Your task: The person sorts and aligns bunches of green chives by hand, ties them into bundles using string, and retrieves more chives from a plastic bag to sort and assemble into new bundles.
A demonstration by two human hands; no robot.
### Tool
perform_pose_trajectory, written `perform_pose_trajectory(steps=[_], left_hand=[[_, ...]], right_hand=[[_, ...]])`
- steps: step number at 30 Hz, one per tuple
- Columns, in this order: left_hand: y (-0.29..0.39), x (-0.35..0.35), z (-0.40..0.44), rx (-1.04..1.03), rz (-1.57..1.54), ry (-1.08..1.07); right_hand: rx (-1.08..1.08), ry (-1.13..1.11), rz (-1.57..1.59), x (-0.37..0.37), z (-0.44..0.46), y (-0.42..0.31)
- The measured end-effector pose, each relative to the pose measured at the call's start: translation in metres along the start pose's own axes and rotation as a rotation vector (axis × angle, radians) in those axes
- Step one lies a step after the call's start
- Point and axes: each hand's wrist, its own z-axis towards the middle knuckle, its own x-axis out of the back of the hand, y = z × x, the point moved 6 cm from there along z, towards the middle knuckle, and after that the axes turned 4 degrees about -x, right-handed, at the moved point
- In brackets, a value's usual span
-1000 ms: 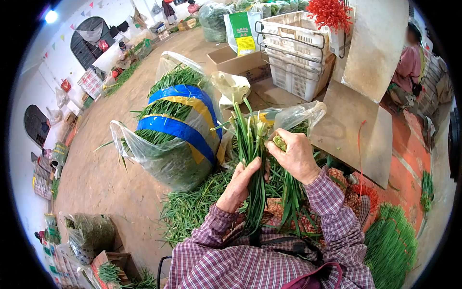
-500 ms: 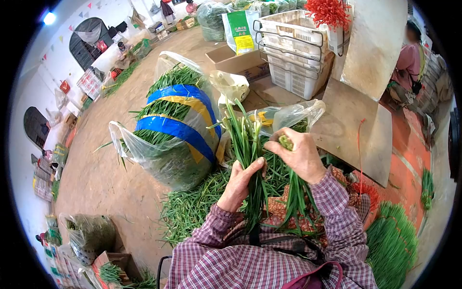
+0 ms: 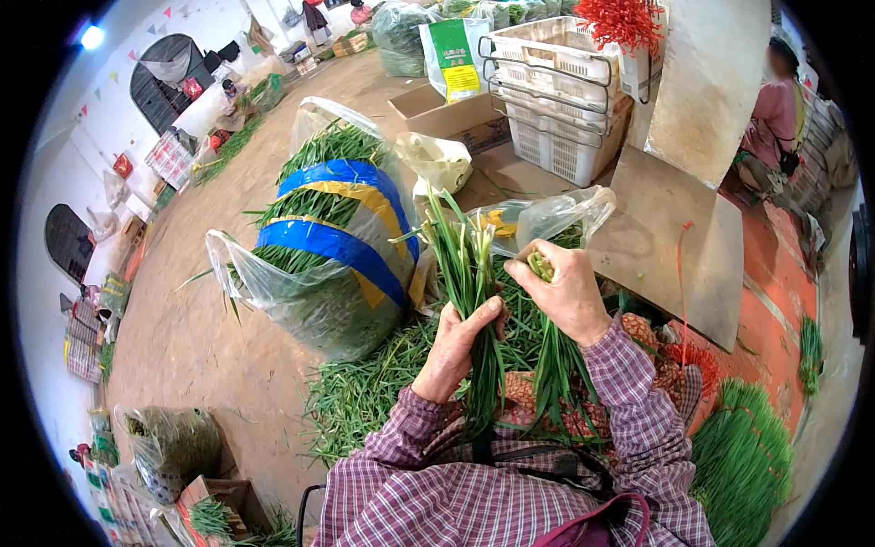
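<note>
My left hand (image 3: 448, 351) is closed around a bunch of garlic chives (image 3: 463, 273), pale stem ends up and green leaves hanging toward my lap. Just to its right, my right hand (image 3: 574, 292) grips a smaller bunch of chives (image 3: 558, 374). The cut ends of that bunch show between thumb and fingers, and its leaves trail down below the palm. Under and beyond both hands lies a heap of loose chives (image 3: 365, 392). A patterned cloth (image 3: 521, 390) covers my lap, partly hidden by leaves.
A stuffed plastic bag (image 3: 339, 314) with blue tape stands ahead on the left. White crates (image 3: 556, 146) are stacked beyond, near a cardboard box (image 3: 428, 109) and a leaning board (image 3: 670, 246). Tied chives (image 3: 743, 465) lie at right. A person (image 3: 773, 118) sits far right.
My right hand has turned slightly, showing a little more of the cut ends it grips. The left hand and its bunch are almost unmoved.
</note>
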Motion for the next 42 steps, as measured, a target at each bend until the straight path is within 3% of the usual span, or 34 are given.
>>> perform_pose_trajectory(steps=[7,9,11,13,26,31,32,39,41,42], left_hand=[[0.006,-0.01,0.004,-0.215,0.357,0.099],[0.001,-0.008,0.003,-0.188,0.297,0.101],[-0.014,0.003,0.002,-0.007,-0.014,0.066],[-0.007,-0.001,0.0,0.041,-0.179,0.085],[-0.011,0.008,0.003,0.097,-0.065,0.045],[-0.01,0.011,-0.001,0.099,-0.039,0.035],[-0.01,0.012,-0.004,0.094,-0.021,0.036],[-0.011,0.036,-0.011,0.08,-0.036,0.091],[-0.006,0.032,-0.009,0.052,-0.021,0.102],[-0.005,0.031,-0.008,0.048,0.01,0.107]], right_hand=[[0.049,-0.013,-0.099,-0.011,-0.002,-0.003],[0.051,-0.024,-0.074,-0.014,-0.001,-0.002],[0.075,-0.005,0.03,-0.012,-0.001,-0.003],[0.02,-0.036,0.018,-0.01,-0.002,0.002],[-0.161,-0.127,0.278,-0.019,-0.003,0.026],[-0.33,-0.2,0.54,-0.022,0.0,0.043],[-0.345,-0.107,0.627,-0.014,0.006,0.053],[-0.326,0.096,0.424,0.05,0.02,0.077],[-0.387,0.124,0.074,0.052,0.014,0.071],[-0.321,0.056,0.258,0.036,0.016,0.069]])
